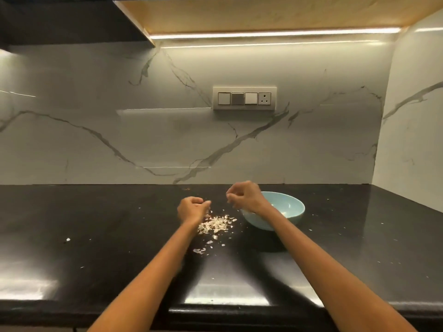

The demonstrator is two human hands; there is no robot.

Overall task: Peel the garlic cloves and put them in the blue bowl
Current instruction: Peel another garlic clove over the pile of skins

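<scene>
Counts, head view:
- Hands: 2. Left hand (191, 209) left of centre, right hand (244, 196) just right of centre. Both curled; can't tell what's pinched in either.
- Bowls: 1. Blue bowl (291, 212), right of centre. Contents too small to count.
- Garlic skin pile (217, 225): 1 main heap at centre frame, plus a smaller cluster (200, 250) below it. Loose flakes scattered around, too many and too small to count.
- Stray flake (68, 239): 1 clear one, lower left.
- Switch plate (244, 98): 1, upper centre, with 3 switches and 1 socket.
- Countertop (96, 224): 1.
- Light strip (275, 33): 1, top, plus its reflection.
</scene>
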